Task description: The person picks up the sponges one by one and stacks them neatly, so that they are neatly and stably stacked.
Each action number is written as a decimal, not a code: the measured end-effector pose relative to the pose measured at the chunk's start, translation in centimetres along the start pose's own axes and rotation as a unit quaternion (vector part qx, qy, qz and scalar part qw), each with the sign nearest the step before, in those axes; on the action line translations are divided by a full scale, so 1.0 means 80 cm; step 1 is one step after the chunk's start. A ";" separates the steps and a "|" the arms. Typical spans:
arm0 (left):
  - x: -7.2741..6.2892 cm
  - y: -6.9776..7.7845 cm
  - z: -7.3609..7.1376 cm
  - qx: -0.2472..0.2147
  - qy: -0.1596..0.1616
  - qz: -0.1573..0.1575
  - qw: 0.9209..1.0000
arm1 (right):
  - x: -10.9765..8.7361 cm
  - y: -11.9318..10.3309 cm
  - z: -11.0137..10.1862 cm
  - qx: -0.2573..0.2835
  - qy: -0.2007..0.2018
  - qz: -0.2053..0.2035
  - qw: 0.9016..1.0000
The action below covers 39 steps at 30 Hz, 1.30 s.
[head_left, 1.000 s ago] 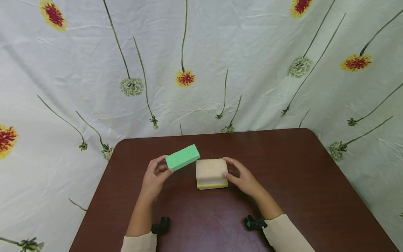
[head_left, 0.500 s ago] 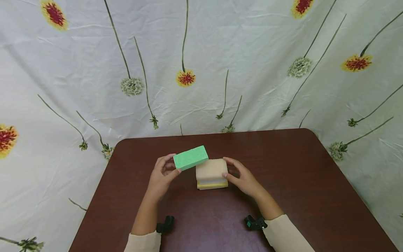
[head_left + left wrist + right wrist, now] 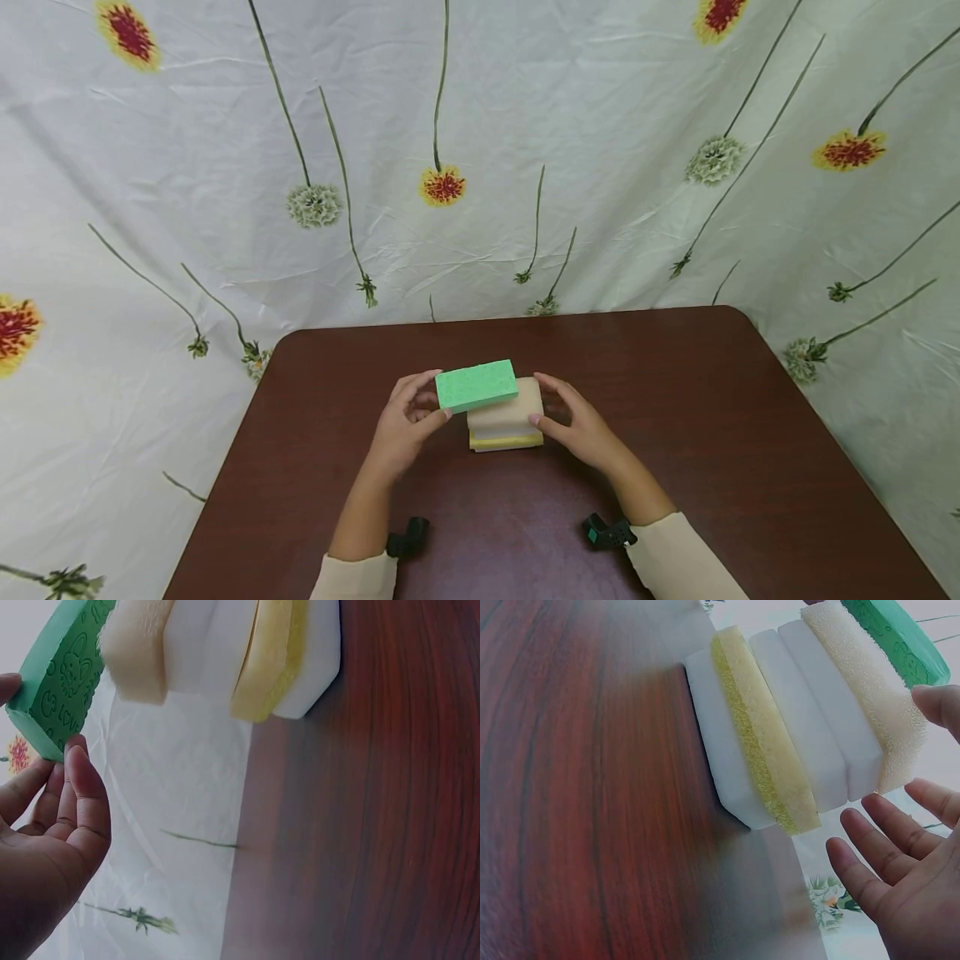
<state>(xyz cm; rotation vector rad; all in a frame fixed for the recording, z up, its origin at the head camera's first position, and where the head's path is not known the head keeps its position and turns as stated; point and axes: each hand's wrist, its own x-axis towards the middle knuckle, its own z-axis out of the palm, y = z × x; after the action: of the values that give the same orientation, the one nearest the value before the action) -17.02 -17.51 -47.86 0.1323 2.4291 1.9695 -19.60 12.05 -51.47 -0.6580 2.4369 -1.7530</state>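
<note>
My left hand [image 3: 401,427] pinches the left end of a green sponge [image 3: 477,386], tilted above the stack and overlapping its beige top in the head view. In the left wrist view, cartoon shapes and letters are embossed on the sponge's underside. Below it a beige sponge [image 3: 866,690] tops the upright stack, over two white blocks [image 3: 810,705], a yellow sponge [image 3: 761,735] and a bottom white block [image 3: 720,742]. At the stack's right side is my right hand [image 3: 581,429], thumb and index fingertips right at the beige sponge's edge, the other fingers extended beside the lower layers.
The stack stands on a dark reddish-brown wooden table [image 3: 690,433] with rounded far corners. Behind the table hangs a white cloth [image 3: 600,150] printed with flowers. Black wrist cameras [image 3: 609,532] are strapped at both cream-coloured sleeves.
My left hand has moved right with the green sponge, bringing it from beside the stack to over its left part. The sponge has turned more level. My right hand has stayed in place.
</note>
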 end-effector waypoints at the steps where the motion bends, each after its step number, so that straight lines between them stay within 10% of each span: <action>1: 0.000 0.000 0.002 0.001 -0.001 0.001 1.000 | 0.000 -0.001 0.000 -0.002 -0.001 0.000 1.000; 39: 0.010 -0.010 0.039 0.038 -0.042 -0.015 0.998 | -0.003 0.002 -0.006 0.002 -0.019 0.030 0.999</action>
<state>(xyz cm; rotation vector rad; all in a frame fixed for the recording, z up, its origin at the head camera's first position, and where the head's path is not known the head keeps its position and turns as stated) -17.64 -14.60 -49.23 0.1757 2.4387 1.8225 -19.56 12.59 -51.54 -0.6051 2.4007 -1.7063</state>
